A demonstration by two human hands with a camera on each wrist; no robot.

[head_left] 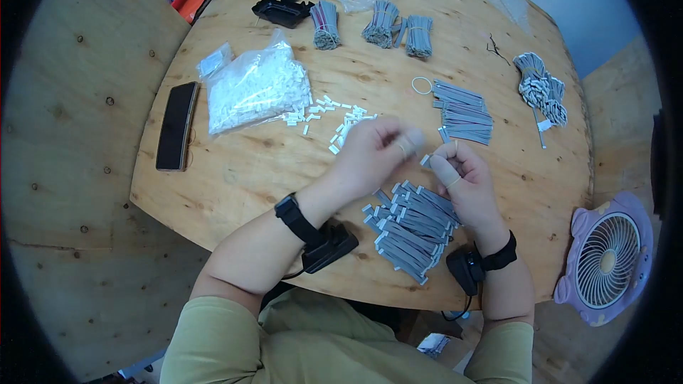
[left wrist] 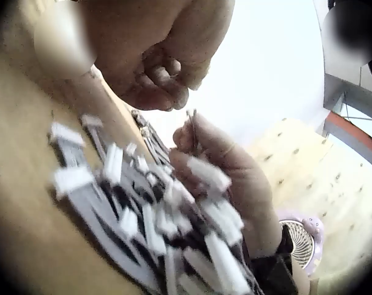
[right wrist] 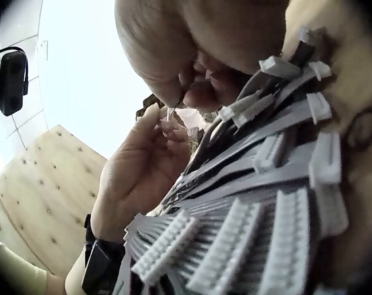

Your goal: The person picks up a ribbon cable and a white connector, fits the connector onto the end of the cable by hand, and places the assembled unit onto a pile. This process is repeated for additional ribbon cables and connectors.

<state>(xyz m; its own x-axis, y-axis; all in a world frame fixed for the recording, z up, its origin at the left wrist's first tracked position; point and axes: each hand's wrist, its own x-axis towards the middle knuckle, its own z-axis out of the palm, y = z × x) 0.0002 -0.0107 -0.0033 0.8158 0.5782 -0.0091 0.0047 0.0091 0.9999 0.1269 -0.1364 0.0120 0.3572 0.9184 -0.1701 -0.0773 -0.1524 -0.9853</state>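
Observation:
Thumb and fingertips of the right hand (head_left: pixel 467 181) pinch a short grey cable with a white connector (head_left: pixel 425 161) at its end. Just left of it is the left hand (head_left: pixel 380 149), slightly blurred, its fingers curled and its thumb close to them; whether something small is between them cannot be told. The two hands are apart. Below them lies a pile of grey ribbon cables (head_left: pixel 416 224) with white connectors, also large in the left wrist view (left wrist: pixel 137 209) and right wrist view (right wrist: pixel 235 172). Loose white connectors (head_left: pixel 345 128) lie beyond the left hand.
A bag of white connectors (head_left: pixel 256 89) and a phone (head_left: pixel 177 126) lie at the left. Loose grey cables (head_left: pixel 464 114) lie behind the right hand, with bundled cables (head_left: pixel 325 26) farther back. Coiled cables (head_left: pixel 538 89) lie at the right; a purple fan (head_left: pixel 607 262) stands beyond the table edge.

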